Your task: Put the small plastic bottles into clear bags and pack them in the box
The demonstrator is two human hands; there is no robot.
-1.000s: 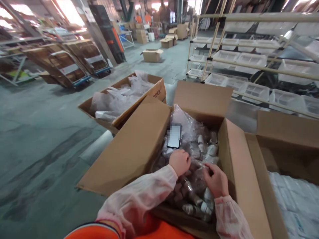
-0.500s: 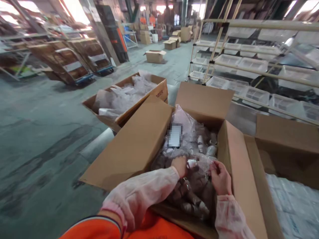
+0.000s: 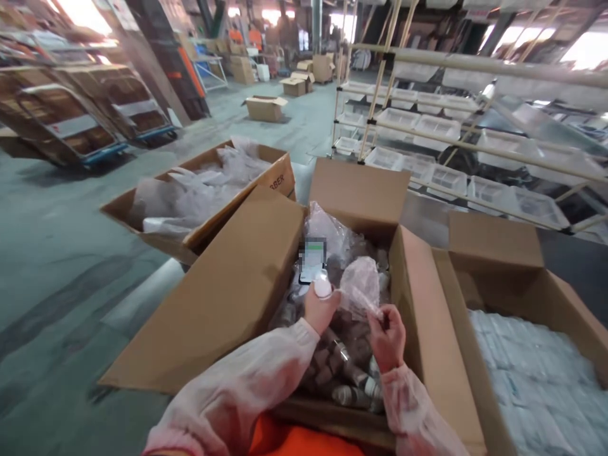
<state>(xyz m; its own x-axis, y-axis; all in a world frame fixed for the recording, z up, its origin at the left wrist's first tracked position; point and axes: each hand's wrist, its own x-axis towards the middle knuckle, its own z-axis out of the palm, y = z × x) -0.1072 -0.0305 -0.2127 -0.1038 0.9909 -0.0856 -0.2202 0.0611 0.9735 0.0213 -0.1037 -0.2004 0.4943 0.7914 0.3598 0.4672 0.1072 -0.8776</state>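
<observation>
My left hand [image 3: 321, 308] is closed round a small bottle with a white cap [image 3: 323, 286], held upright over an open cardboard box [image 3: 439, 335]. To its right, my right hand [image 3: 388, 335] pinches the edge of a clear bubble-wrap bag [image 3: 361, 282]. Under both hands, the box holds several small bottles [image 3: 350, 396] lying on their sides. A phone [image 3: 312, 261] with a lit, pixelated screen rests on plastic wrap just beyond my left hand.
A carton of plastic bags [image 3: 280, 180] stands at the back left. On the right, another open box [image 3: 494, 275] holds rows of wrapped packs [image 3: 532, 380]. Behind is a rack of white bins [image 3: 446, 180]. Loaded trolleys [image 3: 71, 126] stand far left.
My left hand has risen with the white-capped bottle, now beside the phone. The bubble-wrap bag is lifted and spread from my right hand. The whole view has shifted, moving the boxes leftward.
</observation>
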